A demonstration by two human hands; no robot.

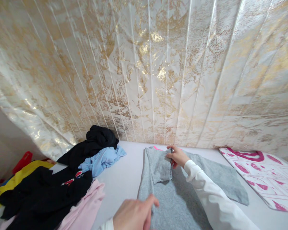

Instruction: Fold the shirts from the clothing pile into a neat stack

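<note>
A grey short-sleeved shirt [172, 201] lies on the white surface in front of me, its left side folded inward so that one sleeve [162, 166] rests on top. The other sleeve [227, 179] stretches out to the right, and a bit of pink shows at the top edge. My right hand [179, 156] is closed on the hem of the folded sleeve, thumb and fingers pinching the cloth. Nearer to me, my left hand [134, 212] hovers at the shirt's left edge, slightly blurred, index finger reaching out and nothing visible in it; its lower fingers are partly hidden.
To the left lies a heap of clothes: black garments [45, 195], a light blue one [103, 159], a pink one [86, 204] and a yellow one [19, 172]. A folded white-and-magenta shirt [264, 175] lies at right. A gold-patterned curtain [144, 73] hangs behind.
</note>
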